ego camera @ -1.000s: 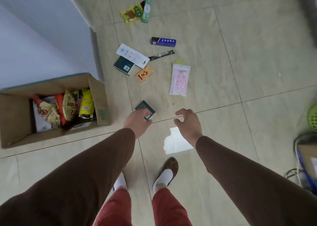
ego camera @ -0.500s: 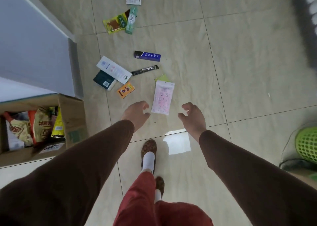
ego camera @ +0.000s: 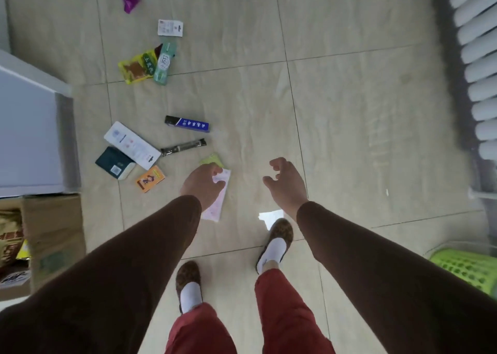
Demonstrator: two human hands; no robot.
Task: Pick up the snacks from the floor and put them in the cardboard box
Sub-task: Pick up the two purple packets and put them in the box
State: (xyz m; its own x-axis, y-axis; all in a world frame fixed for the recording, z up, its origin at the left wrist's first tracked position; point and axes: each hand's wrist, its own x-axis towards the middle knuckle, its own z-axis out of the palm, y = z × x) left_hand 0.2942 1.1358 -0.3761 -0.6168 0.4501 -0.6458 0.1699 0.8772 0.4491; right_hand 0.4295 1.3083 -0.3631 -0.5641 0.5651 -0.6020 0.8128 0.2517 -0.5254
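The person stands on the tiled floor (ego camera: 349, 111) with both arms stretched forward. The left hand (ego camera: 203, 185) hovers over a pink-and-white packet (ego camera: 219, 203); whether its fingers actually grip it cannot be told. The right hand (ego camera: 286, 183) hangs loosely curled and holds nothing. More snacks lie scattered ahead, among them a blue box (ego camera: 188, 123) and an orange packet (ego camera: 150, 179). The cardboard box (ego camera: 53, 235) sits at the left edge, already holding snack bags.

- Left hand (ego camera: 203, 185) reaches forward and down on a straight arm, back of the hand up, fingers loosely curled.
- Right hand (ego camera: 286, 183) is held out alongside it, fingers curled, gripping nothing.
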